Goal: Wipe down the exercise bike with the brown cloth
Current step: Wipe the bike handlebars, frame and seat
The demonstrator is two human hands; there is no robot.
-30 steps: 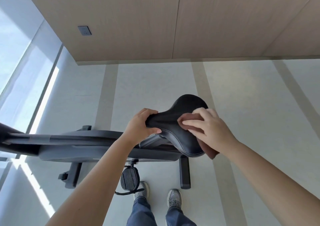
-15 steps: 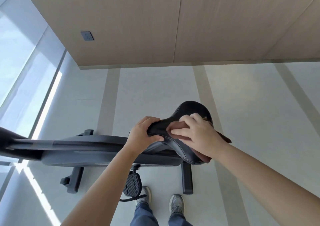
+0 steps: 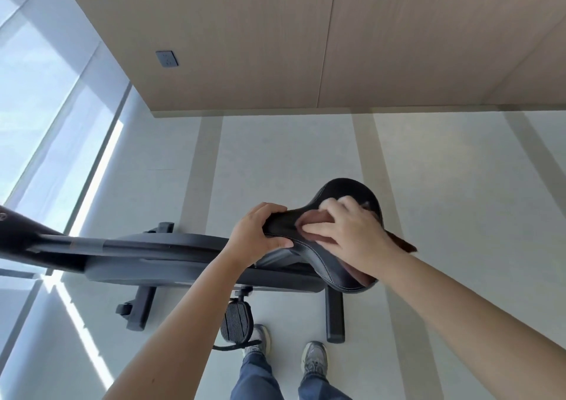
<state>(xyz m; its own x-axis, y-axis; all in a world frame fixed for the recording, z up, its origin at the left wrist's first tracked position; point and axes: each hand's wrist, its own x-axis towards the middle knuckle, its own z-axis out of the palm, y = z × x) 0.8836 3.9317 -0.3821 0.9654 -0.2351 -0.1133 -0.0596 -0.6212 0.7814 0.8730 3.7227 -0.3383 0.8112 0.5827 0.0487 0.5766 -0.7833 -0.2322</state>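
With our left hand clenched round the saddle nose, our flat right hand has slid the brown cloth leftward along the seat top, so the exercise bike seat seems nearly wiped.

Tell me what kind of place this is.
Probably an indoor workout room or home gym corner: an exercise bike stands on a pale smooth floor beside a tall window, with a wood-panelled wall carrying a power socket beyond it.
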